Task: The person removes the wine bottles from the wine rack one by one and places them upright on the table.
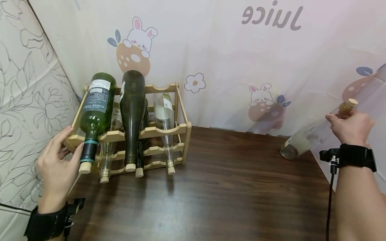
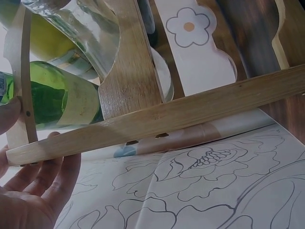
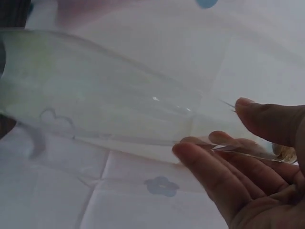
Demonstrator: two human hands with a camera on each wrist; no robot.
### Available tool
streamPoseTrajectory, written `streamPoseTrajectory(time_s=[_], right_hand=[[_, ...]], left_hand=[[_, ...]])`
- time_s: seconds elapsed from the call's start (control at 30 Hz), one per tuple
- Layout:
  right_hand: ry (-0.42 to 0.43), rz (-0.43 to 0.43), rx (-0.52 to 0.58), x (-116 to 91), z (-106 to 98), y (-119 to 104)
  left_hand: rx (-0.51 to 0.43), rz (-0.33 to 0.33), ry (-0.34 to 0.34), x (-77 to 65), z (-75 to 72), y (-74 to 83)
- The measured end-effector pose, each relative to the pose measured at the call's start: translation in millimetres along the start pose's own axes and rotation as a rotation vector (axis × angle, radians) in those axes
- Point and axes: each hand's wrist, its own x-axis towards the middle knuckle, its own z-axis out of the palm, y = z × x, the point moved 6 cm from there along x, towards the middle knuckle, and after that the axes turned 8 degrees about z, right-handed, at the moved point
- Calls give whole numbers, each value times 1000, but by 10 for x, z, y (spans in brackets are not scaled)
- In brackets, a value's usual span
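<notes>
Nearest the camera on the left, the left hand (image 1: 58,160) rests with fairly straight fingers against the left end of the wooden rack (image 1: 181,134), beside the corked neck of a green bottle (image 1: 96,113) lying on the top tier; it steadies the frame and grips nothing. A darker bottle (image 1: 132,117) lies beside the green one, and a clear one (image 1: 164,117) lies neck-forward further right, with more bottles on the tiers below. The rack stands at the back left of the dark wooden table (image 1: 226,187).

Well apart, at the far right, the right hand (image 1: 351,127) pinches the neck of a clear bottle (image 1: 301,142) just below its cork (image 1: 349,104). That bottle tilts, neck up in the fingers and base low at the table's back edge. Being glass, it is probably stiff, smooth, breakable and base-heavy, so a neck grip alone looks less secure than one with support under the body.
</notes>
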Motion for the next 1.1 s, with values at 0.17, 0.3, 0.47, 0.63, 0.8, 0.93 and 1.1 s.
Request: streamPoseTrajectory(time_s=[0.17,0.3,0.47,0.63,0.8,0.93,1.1], right_hand=[[18,-17,-25,94,-7,3],[12,-13,-23,140,15,32],[-13,-13,-27,151,52,10],[-29,-7,-38,172,44,-39],[-17,2,-50,126,61,-63],[3,-15,-39,156,94,-41],[0,67,41,60,25,49]], left_hand=[[-8,4,3,1,2,-6],[-9,10,-2,16,9,2],[2,29,-6,18,5,5],[13,18,-1,-18,-8,-10],[5,9,-1,-24,-7,-7],[1,11,-3,-18,-6,0],[2,32,-6,-14,-12,12]])
